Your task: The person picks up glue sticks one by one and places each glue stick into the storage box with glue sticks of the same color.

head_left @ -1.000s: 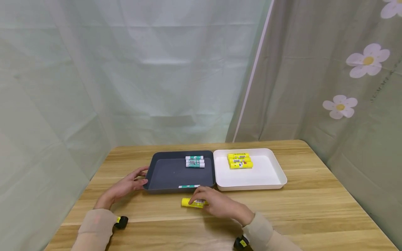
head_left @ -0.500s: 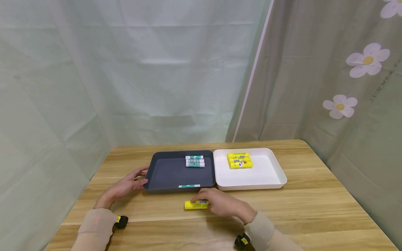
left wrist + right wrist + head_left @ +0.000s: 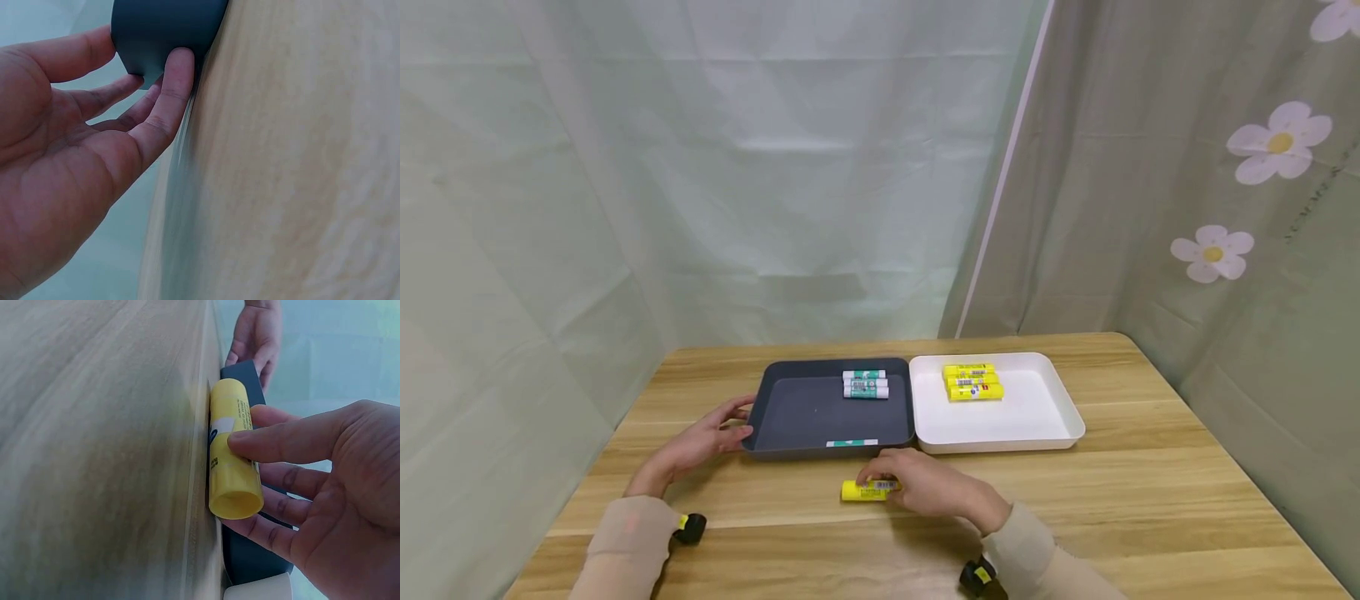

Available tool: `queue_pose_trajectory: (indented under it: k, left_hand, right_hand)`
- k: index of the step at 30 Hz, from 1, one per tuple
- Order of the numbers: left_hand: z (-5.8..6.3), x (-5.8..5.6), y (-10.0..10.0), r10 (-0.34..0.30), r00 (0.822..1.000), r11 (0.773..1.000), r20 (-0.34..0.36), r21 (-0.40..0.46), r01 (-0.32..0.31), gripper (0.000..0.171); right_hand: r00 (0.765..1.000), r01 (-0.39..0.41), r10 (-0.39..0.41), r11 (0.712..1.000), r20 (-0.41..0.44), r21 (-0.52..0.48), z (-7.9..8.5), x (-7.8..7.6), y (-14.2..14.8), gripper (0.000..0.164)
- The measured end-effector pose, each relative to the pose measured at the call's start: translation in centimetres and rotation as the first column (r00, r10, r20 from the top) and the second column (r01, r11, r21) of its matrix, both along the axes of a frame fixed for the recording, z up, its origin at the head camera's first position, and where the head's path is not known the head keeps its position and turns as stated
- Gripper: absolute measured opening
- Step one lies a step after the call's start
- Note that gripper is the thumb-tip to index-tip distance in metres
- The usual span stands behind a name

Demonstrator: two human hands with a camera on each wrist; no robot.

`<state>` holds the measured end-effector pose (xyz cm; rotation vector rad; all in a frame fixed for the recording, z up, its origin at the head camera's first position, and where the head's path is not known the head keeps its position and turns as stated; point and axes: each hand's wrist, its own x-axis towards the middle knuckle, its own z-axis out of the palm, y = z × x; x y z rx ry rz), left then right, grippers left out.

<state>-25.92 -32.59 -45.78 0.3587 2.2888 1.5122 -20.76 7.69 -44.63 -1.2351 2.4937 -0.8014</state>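
My right hand (image 3: 928, 483) holds a yellow glue stick (image 3: 234, 462) between thumb and fingers. The stick lies lengthwise close over the table in front of the dark grey tray (image 3: 805, 412), its round end facing the right wrist camera. My left hand (image 3: 707, 437) is at that tray's left side, loosely extended fingertips touching the outer wall, as the left wrist view shows. Inside the grey tray, three green-and-white glue sticks (image 3: 866, 385) lie side by side, and another green-and-white stick (image 3: 852, 443) lies along the front wall, partly hidden by it.
To the right of the grey tray, against it, is a white tray (image 3: 1030, 425) with three yellow glue sticks (image 3: 973, 382) side by side. Both trays rest on a wooden table (image 3: 1135, 500). Pale curtains (image 3: 820, 208) hang behind the table and at its sides.
The yellow glue stick has shifted slightly right in my right hand and now lies straighter; over the last half second it is nearly still. My left hand has stayed at the grey tray.
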Motion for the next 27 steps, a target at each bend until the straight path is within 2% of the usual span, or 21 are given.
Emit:
queue_pose_trajectory:
  k: [12, 27]
  left_hand:
    - [0.0, 0.1, 0.1, 0.003, 1.0, 1.0, 0.005, -0.008, -0.003, 0.071]
    - [0.3, 0.2, 0.2, -0.008, 1.0, 1.0, 0.002, -0.004, 0.008, 0.069]
  right_hand:
    - [1.0, 0.009, -0.009, 1.0, -0.015, -0.015, 0.5, -0.1, 0.4, 0.049]
    - [0.998, 0.006, -0.003, 0.999, 0.068, -0.042, 2.0, -0.2, 1.4, 0.051]
